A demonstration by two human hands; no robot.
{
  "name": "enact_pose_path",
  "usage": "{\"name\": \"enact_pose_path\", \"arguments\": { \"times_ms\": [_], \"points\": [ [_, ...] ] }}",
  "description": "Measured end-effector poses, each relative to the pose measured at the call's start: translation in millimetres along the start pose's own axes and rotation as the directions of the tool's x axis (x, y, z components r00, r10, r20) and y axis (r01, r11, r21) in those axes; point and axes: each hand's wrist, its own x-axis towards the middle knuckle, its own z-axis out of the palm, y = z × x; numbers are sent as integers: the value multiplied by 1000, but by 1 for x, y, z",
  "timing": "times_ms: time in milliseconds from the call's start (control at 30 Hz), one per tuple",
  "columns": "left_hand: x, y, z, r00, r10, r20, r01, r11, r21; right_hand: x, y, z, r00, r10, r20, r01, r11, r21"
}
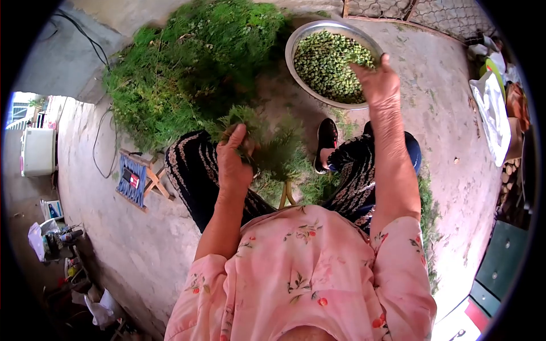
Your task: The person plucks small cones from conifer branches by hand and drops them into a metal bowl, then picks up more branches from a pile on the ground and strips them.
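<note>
Feathery green sprigs (278,150) are gripped in my left hand (235,159), above my lap, with the thumb pressed on the stems. My right hand (380,84) is over the right rim of a round metal basin (292,62). Small green pods or seed heads (325,63) fill much of the basin. The right fingers are bent over them, and a bit of green shows by the fingertips, too blurred to make out. A large heap of the same feathery greenery (182,68) lies on the floor at the upper left.
A small folding stool (133,181) with a blue woven seat stands at the left, a dark item on it. A white bag (490,116) and other items line the right edge, above a green cabinet (505,258). Loose sprigs lie around my feet.
</note>
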Motion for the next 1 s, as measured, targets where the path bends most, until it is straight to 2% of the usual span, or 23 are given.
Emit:
{"name": "enact_pose_path", "arguments": {
  "times_ms": [67, 100, 200, 233, 267, 333, 367, 400, 433, 467, 533, 567, 600, 633, 700, 733, 767, 800, 867, 900, 933, 967, 1000],
  "points": [
    [5, 5, -4, 996, -89, -28, 82, 977, -195, 17, -11, -13, 993, -69, 92, 72, 997, -32],
    [9, 6, -6, 995, -87, -40, 78, 978, -192, 20, -13, -21, 990, -100, 96, 102, 995, -15],
    [18, 9, -16, 983, -186, -2, 160, 849, -504, 9, -11, -33, 982, -173, -73, 171, 985, -25],
    [20, 11, -17, 987, -159, 21, 145, 822, -550, 2, -7, -46, 990, -133, 50, 135, 990, -45],
    [21, 13, -18, 988, -155, 15, 138, 825, -548, -18, 4, -39, 987, -159, 19, 160, 984, -79],
    [23, 16, -17, 987, -148, 55, 147, 731, -666, -66, 28, -22, 995, -89, -55, 60, 917, -393],
    [24, 17, -15, 989, -142, 51, 137, 702, -699, -84, 33, -26, 989, 121, 80, -46, 785, -618],
    [24, 17, -14, 988, -143, 53, 140, 704, -697, -103, 42, -26, 956, 289, 60, -143, 632, -762],
    [25, 17, -14, 986, -119, 113, 164, 689, -706, -112, 56, -31, 873, 461, 160, -151, 566, -810],
    [25, 17, -13, 981, -93, 173, 190, 674, -714, -120, 69, -35, 776, 594, 214, -67, 414, -908],
    [28, 15, -15, 973, -89, 211, 218, 638, -738, -126, 96, -38, 663, 697, 273, 363, 20, -931],
    [30, 14, -16, 966, -79, 245, 243, 597, -765, -134, 108, -37, 769, 601, 218, 42, 293, -955],
    [31, 12, -16, 963, -81, 256, 252, 595, -763, -140, 117, -35, 846, 522, 110, -240, 556, -796],
    [29, 11, -16, 974, -99, 205, 223, 585, -780, -138, 122, -38, 854, 509, 108, -230, 556, -799],
    [27, 11, -17, 986, -123, 117, 167, 611, -774, -131, 125, -45, 985, 144, 90, -73, 838, -541],
    [27, 13, -18, 980, -107, 167, 198, 573, -795, -129, 117, -46, 988, 128, 89, -59, 836, -546],
    [27, 14, -22, 979, -109, 170, 201, 606, -769, -127, 106, -47, 968, 242, 59, -204, 905, -373],
    [28, 15, -25, 980, -110, 166, 197, 638, -744, -126, 98, -47, 930, 363, 53, -349, 919, -183],
    [29, 12, -30, 984, -116, 136, 179, 639, -748, -121, 86, -47, 927, 370, 60, -357, 921, -160],
    [30, 11, -32, 983, -123, 137, 184, 626, -758, -119, 79, -45, 894, 439, 92, -309, 752, -583],
    [30, 9, -33, 981, -132, 143, 194, 614, -765, -120, 72, -41, 856, 509, 87, -170, 437, -883],
    [31, 9, -33, 979, -140, 150, 205, 612, -764, -128, 69, -25, 894, 444, 62, -70, 275, -959],
    [34, 9, -33, 990, -104, 93, 140, 703, -698, -129, 68, -26, 901, 430, 54, -73, 273, -959]
  ]
}}
